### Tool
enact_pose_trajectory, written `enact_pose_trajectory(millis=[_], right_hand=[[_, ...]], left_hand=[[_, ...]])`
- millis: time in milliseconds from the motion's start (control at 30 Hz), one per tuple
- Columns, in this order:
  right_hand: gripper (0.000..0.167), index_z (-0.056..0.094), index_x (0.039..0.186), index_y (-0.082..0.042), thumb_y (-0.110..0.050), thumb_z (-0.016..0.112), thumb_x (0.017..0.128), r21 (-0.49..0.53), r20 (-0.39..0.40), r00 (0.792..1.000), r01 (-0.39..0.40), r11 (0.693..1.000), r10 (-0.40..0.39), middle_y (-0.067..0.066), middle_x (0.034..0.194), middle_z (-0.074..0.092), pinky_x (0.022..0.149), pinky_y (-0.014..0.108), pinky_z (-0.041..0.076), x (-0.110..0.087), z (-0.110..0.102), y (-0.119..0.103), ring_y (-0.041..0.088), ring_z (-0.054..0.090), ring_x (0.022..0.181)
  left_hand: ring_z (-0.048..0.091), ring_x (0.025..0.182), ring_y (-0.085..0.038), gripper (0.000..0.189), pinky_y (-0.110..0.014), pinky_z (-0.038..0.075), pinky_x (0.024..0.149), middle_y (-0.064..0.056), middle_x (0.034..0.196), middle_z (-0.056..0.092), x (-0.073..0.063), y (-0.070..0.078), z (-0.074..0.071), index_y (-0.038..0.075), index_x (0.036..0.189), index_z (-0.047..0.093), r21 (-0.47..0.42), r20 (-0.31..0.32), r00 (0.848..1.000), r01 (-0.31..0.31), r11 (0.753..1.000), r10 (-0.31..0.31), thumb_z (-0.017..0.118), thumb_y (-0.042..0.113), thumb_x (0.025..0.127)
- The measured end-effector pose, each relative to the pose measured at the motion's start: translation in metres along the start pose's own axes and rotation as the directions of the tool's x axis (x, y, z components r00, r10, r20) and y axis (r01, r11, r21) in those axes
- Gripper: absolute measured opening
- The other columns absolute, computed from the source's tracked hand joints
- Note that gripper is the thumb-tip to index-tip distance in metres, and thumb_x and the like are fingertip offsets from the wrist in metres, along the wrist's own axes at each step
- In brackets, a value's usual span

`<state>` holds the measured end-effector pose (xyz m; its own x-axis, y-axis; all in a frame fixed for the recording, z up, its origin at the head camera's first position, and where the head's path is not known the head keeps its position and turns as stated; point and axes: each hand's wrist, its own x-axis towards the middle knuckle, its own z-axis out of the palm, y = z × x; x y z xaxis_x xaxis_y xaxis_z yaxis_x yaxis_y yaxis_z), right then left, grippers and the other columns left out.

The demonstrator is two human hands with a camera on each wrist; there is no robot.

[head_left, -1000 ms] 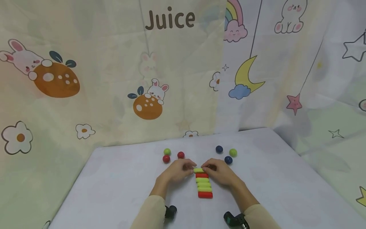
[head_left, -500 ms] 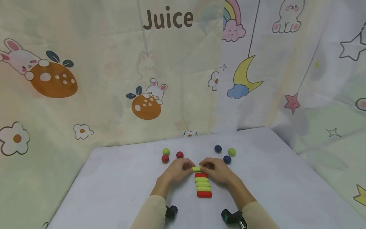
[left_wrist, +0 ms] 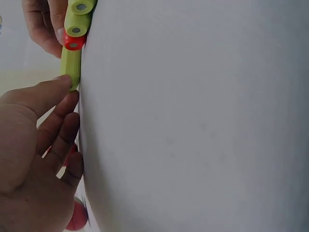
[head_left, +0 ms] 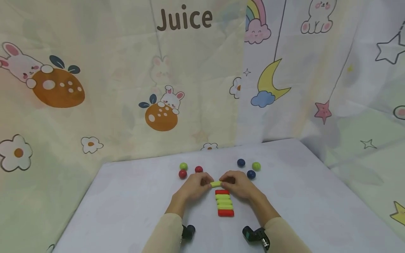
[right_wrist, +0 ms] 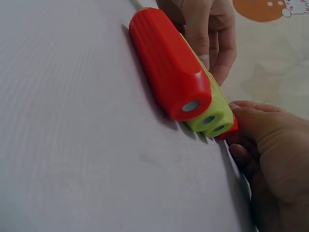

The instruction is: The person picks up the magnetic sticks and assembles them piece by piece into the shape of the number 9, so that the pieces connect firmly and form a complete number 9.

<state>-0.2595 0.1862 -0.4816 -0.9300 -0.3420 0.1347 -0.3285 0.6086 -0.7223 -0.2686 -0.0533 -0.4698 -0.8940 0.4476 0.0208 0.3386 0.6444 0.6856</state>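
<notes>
A yellow-green magnetic rod (head_left: 216, 184) lies crosswise between my two hands. My left hand (head_left: 194, 185) pinches its left end, with the thumb on top in the left wrist view. My right hand (head_left: 239, 184) pinches the right end with thumb and fingers. Just nearer to me, a row of rods lies side by side: a red rod (head_left: 222, 192) at the far end, several yellow-green rods (head_left: 224, 202) in the middle, and another red rod (head_left: 226, 213) closest. Grey magnet discs show in the rod ends (right_wrist: 190, 106) in the right wrist view.
Beyond my left hand sit a green ball (head_left: 183, 166) and two red balls (head_left: 182, 174). Behind my right hand are two dark blue balls (head_left: 241, 162) and a green ball (head_left: 256, 166). The white table (head_left: 133, 200) ends at a printed cloth (head_left: 120, 88).
Both hands have shifted the yellow-green rod slightly away from the row and to the left, opening a gap before the far red rod. The row and balls stay put.
</notes>
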Motion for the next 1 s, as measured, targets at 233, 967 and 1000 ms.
enact_pose_trajectory(millis=[233,967,1000], right_hand=[[0.014,0.076,0.107,-0.022,-0.016,0.074,0.095,0.026,0.001,1.0,-0.003,1.0,0.003,-0.01,0.1,0.07,0.088,0.033,0.053,0.011,0.005,-0.004,0.013,0.061,0.093],[0.015,0.073,0.109,-0.028,-0.022,0.074,0.095,-0.008,-0.004,0.999,-0.034,0.999,0.034,-0.012,0.103,0.068,0.085,0.033,0.051,0.024,0.016,-0.002,0.013,0.058,0.091],[0.015,0.073,0.109,-0.027,-0.022,0.074,0.096,-0.009,-0.004,1.0,-0.03,1.0,0.03,-0.011,0.103,0.068,0.085,0.034,0.051,0.024,0.015,-0.002,0.014,0.059,0.091]], left_hand=[[0.059,0.096,-0.012,0.018,-0.041,0.053,0.096,0.01,0.098,0.066,0.0,-0.005,-0.002,0.022,0.113,0.072,-0.009,-0.036,0.998,0.046,0.999,-0.046,0.072,0.018,0.096],[0.059,0.102,-0.014,0.014,-0.041,0.051,0.094,0.01,0.105,0.067,0.003,-0.019,0.011,0.028,0.108,0.075,-0.092,-0.204,0.972,0.102,0.991,-0.119,0.076,0.028,0.094],[0.059,0.102,-0.014,0.014,-0.04,0.051,0.095,0.011,0.105,0.067,0.003,-0.019,0.011,0.03,0.108,0.075,-0.084,-0.212,0.969,0.108,0.991,-0.124,0.076,0.029,0.094]])
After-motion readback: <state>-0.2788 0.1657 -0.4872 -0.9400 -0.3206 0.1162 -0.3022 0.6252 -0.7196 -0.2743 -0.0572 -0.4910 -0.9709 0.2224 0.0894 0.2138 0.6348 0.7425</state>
